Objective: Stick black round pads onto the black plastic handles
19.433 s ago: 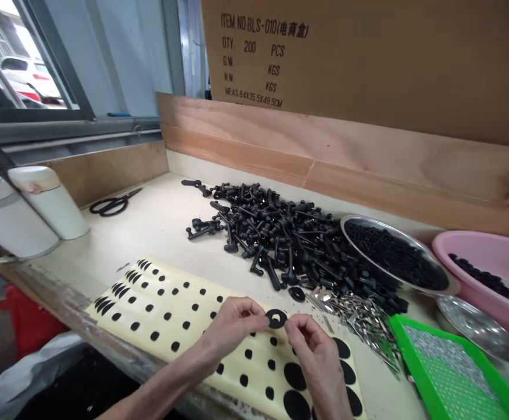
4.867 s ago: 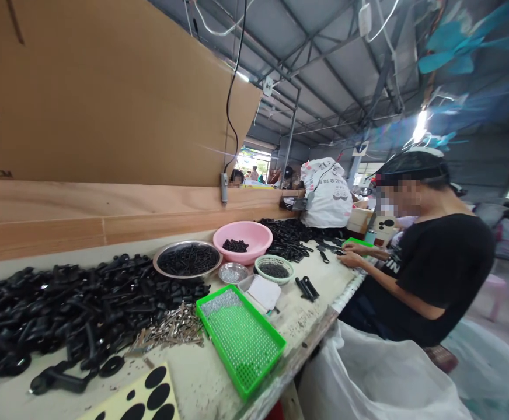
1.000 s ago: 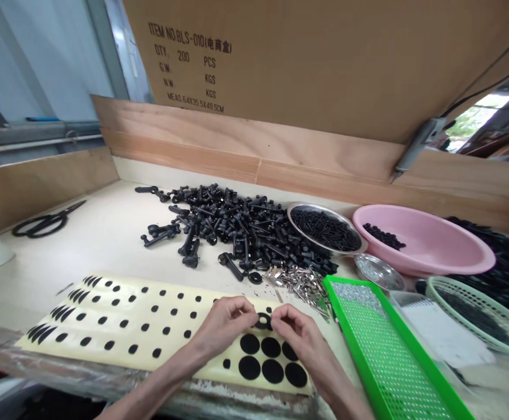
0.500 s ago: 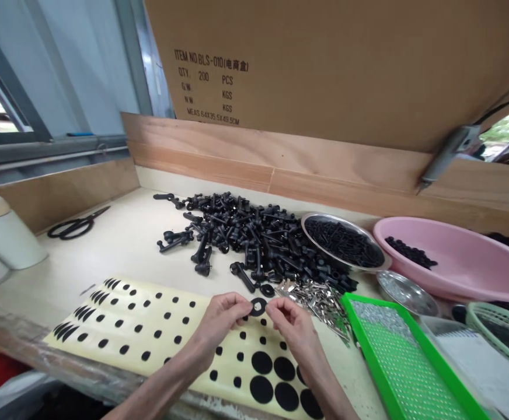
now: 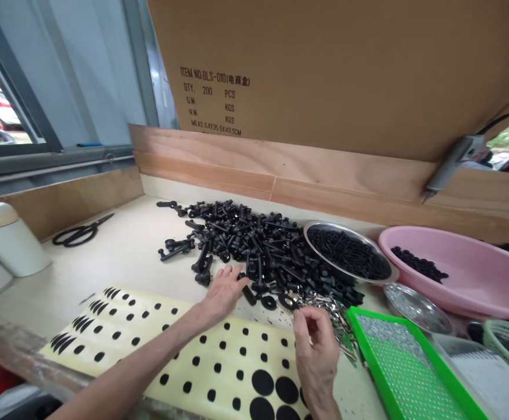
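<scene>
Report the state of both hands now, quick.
Left hand: open, at a black lever piece; contact unclear.
Right hand: closed, pinching a black ring by its edge.

Behind the basin (image 5: 477, 268) are a carton (image 5: 324, 76) and a corded tool (image 5: 451, 165), before it a notepad (image 5: 493, 376), and well left of it scissors (image 5: 91, 227) and 2 canisters (image 5: 13, 242).

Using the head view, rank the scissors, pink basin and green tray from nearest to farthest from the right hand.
1. Green tray, just to the right of the right hand.
2. Pink basin, farther right, behind the tray.
3. Scissors, far off to the left.
</scene>
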### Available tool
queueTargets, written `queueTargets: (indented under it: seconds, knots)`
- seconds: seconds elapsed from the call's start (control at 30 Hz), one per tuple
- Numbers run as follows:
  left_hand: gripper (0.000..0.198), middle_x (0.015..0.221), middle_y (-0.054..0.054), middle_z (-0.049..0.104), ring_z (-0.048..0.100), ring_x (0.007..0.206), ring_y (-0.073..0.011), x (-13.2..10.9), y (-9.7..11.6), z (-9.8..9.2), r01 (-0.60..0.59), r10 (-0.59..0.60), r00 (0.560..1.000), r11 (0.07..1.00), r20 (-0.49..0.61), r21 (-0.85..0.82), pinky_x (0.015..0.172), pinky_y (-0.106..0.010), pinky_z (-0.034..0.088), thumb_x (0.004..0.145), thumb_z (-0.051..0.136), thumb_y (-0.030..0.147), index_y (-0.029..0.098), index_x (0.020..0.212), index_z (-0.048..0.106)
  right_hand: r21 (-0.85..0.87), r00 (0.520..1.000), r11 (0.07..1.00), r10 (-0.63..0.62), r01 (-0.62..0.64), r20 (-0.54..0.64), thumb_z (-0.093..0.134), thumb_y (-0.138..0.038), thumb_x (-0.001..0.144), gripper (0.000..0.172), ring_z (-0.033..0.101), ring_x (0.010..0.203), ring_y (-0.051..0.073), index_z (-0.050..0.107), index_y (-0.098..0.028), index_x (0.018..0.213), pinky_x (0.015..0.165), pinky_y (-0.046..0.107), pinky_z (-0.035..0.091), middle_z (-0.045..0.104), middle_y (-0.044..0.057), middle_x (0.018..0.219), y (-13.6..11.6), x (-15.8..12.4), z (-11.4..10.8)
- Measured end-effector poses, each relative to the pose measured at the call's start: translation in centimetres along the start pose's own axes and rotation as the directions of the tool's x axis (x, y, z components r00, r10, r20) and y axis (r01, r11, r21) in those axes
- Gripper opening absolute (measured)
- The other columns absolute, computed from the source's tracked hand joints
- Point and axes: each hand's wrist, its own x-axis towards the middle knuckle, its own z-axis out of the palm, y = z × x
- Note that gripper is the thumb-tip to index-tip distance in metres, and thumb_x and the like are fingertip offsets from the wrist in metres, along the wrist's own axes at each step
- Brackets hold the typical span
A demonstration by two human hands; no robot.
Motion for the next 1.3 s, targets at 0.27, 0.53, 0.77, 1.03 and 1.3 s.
queueTargets:
  seconds: [0.27, 0.53, 0.77, 1.03, 1.3]
  knots:
    - [0.023, 0.078, -0.003, 0.067, 0.061, 0.067, -0.0170, -1.6, 0.3, -0.8, 0.187, -0.160, 0.981, 0.934, 0.112, -0.305, 0.057, -0.026, 0.044, 0.094, 0.042, 0.038, 0.020, 0.090, 0.056, 0.140, 0.938, 0.928, 0.337, -0.346, 0.081, 0.060, -0.045, 0.084, 0.025, 0.041, 0.055, 0.013, 0.057, -0.020, 0.081, 0.050, 0.023, 0.034, 0.046, -0.004, 0.062, 0.3, 0.3, -0.3]
    - [0.030, 0.094, -0.009, 0.070, 0.066, 0.073, -0.0157, -4.2, 2.8, 0.2, 0.432, -0.365, 0.847, 0.047, 0.387, -0.901, 0.064, -0.026, 0.051, 0.083, 0.062, 0.044, 0.015, 0.093, 0.062, 0.322, 0.802, 0.739, 0.505, -0.592, 0.318, 0.063, -0.045, 0.083, 0.028, 0.032, 0.053, 0.011, 0.055, -0.020, 0.072, 0.050, 0.022, 0.030, 0.039, -0.006, 0.055, -1.3, -1.0, 1.3]
    - [0.029, 0.088, -0.011, 0.072, 0.066, 0.073, -0.0172, -3.7, 3.0, 0.5, 0.437, -0.371, 0.836, 0.004, 0.405, -0.899, 0.068, -0.029, 0.053, 0.083, 0.064, 0.039, 0.012, 0.095, 0.065, 0.195, 0.732, 0.736, 0.531, -0.648, 0.427, 0.062, -0.047, 0.083, 0.029, 0.030, 0.053, 0.010, 0.057, -0.020, 0.075, 0.049, 0.022, 0.027, 0.038, -0.006, 0.056, -0.9, -1.5, 2.0]
    - [0.030, 0.087, -0.010, 0.071, 0.066, 0.076, -0.0188, -4.0, 2.8, 0.4, 0.403, -0.358, 0.856, 0.013, 0.372, -0.915, 0.069, -0.030, 0.053, 0.084, 0.063, 0.040, 0.012, 0.095, 0.067, 0.118, 0.690, 0.731, 0.561, -0.672, 0.457, 0.063, -0.047, 0.083, 0.028, 0.030, 0.054, 0.010, 0.060, -0.019, 0.077, 0.050, 0.022, 0.026, 0.040, -0.005, 0.057, -0.5, -1.7, 2.3]
    - [0.032, 0.089, -0.011, 0.071, 0.067, 0.080, -0.0197, -3.9, 3.0, 0.4, 0.440, -0.366, 0.841, 0.035, 0.398, -0.897, 0.071, -0.030, 0.053, 0.083, 0.063, 0.041, 0.013, 0.096, 0.067, 0.132, 0.681, 0.704, 0.594, -0.698, 0.428, 0.063, -0.047, 0.082, 0.028, 0.031, 0.054, 0.010, 0.059, -0.020, 0.077, 0.051, 0.022, 0.028, 0.040, -0.006, 0.056, -0.3, -1.7, 2.4]
